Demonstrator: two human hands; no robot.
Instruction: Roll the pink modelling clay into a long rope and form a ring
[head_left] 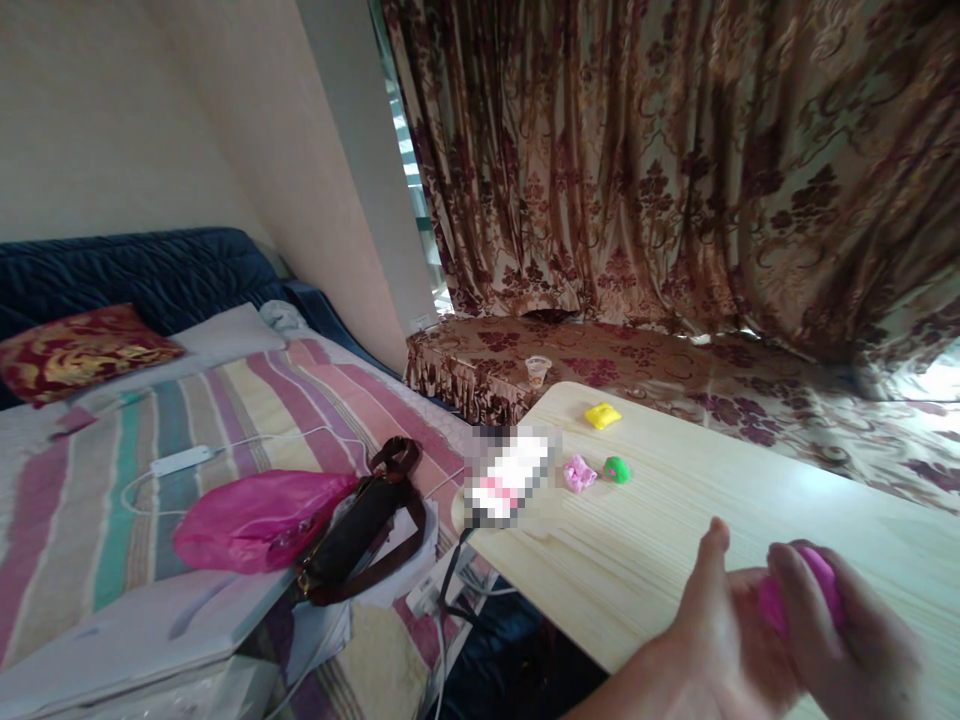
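Both of my hands meet at the lower right over a pale wooden table [645, 540]. A bright pink lump of clay [802, 595] is pressed between my left hand [712, 630] and my right hand [847, 640], whose fingers wrap over its top. Farther out on the table lie a yellow clay piece [601, 415], a light pink piece [579, 473] and a green piece [616, 469]. A blurred white and pink item [510, 475] sits at the table's left edge.
A bed with a striped cover [112, 470] fills the left side, carrying a pink plastic bag [255, 520], a dark brown handbag [367, 530], a white cable and a red pillow [75, 350]. Patterned curtains [675, 160] hang behind a covered ledge with a small cup [538, 370].
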